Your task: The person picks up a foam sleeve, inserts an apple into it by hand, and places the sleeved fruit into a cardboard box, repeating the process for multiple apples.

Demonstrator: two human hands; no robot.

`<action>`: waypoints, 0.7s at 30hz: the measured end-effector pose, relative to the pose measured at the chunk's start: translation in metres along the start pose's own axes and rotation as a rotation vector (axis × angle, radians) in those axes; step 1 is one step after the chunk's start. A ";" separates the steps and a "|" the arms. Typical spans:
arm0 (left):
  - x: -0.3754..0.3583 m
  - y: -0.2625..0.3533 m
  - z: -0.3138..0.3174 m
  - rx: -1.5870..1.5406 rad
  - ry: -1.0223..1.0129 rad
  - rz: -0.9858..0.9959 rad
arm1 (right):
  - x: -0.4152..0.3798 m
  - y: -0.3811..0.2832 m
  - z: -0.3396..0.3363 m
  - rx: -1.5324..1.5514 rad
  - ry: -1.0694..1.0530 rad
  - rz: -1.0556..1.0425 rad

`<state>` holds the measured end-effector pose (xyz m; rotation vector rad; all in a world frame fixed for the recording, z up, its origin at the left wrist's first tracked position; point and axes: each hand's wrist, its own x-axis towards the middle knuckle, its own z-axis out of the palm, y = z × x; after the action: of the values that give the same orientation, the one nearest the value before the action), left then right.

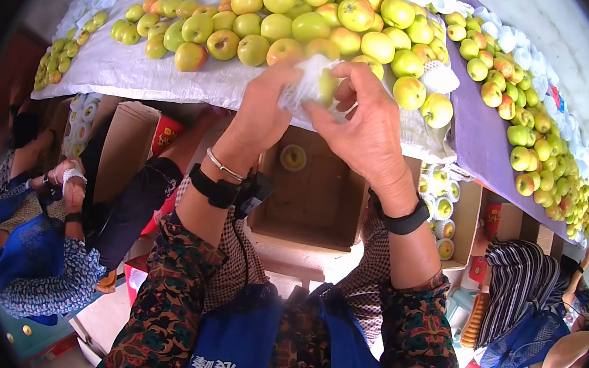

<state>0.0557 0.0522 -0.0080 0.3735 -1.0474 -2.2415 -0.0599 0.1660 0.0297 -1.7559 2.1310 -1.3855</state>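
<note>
Above the table's near edge, my left hand [262, 110] is closed around a white foam net [302, 89], blurred by motion. A yellow-green apple [328, 86] shows at the right side of the net, partly covered by it. My right hand [371, 127] grips this apple from the right, thumb below and bent index finger above. Just behind both hands lies a heap of green and reddish apples [260, 23]. Below them stands an open cardboard box [314, 203], with one netted apple [293, 157] inside.
White sheeting [149, 78] covers the table; a purple cloth [480, 134] lies at right under more apples [526, 139]. A netted apple [439, 77] rests near the heap. Another box [468, 225] holds netted apples. People sit on both sides, a co-worker's hand [71, 180] at left.
</note>
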 end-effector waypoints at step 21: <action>-0.004 -0.003 0.003 0.378 -0.001 0.064 | -0.002 0.005 0.005 -0.067 0.134 -0.093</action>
<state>0.0558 0.0577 -0.0085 0.4897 -1.4655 -1.9829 -0.0606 0.1645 0.0222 -1.8586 2.2133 -1.5116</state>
